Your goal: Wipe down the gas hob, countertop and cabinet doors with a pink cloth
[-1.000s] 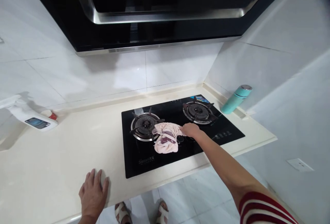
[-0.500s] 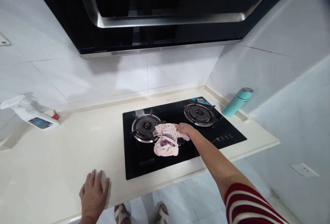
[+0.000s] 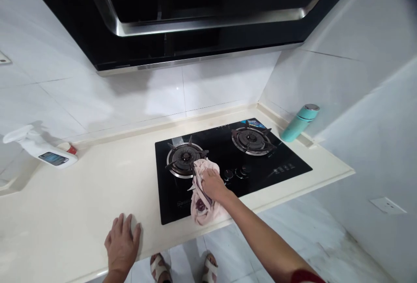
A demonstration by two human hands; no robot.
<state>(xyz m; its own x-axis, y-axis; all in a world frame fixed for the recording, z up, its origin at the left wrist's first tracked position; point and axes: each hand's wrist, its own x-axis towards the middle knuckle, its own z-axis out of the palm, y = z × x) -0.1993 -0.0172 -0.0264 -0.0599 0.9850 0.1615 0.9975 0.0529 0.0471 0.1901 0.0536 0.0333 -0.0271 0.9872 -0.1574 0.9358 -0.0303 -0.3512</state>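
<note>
My right hand (image 3: pixel 213 184) presses down on a crumpled pink cloth (image 3: pixel 203 213) with dark purple patches. The cloth lies over the front of the black gas stove (image 3: pixel 176 196), touching the edge of the left burner (image 3: pixel 185 159) and hanging toward the counter's front edge. Just right of it, two control knobs (image 3: pixel 228 174) are uncovered. My left hand (image 3: pixel 123 244) rests flat on the pale countertop (image 3: pixel 97 178), left of the stove, fingers spread and holding nothing.
A white spray bottle (image 3: pixel 48 152) stands at the far left, with a small red-and-white item (image 3: pixel 69 148) behind it. A teal flask (image 3: pixel 298 124) is at the right wall beside the right burner (image 3: pixel 252 139). The black range hood (image 3: pixel 202 35) overhangs the stove.
My right hand has drawn the cloth left and toward me, from beside the knobs to the stove's front edge. The knobs show more clearly. My left hand stays on the counter.
</note>
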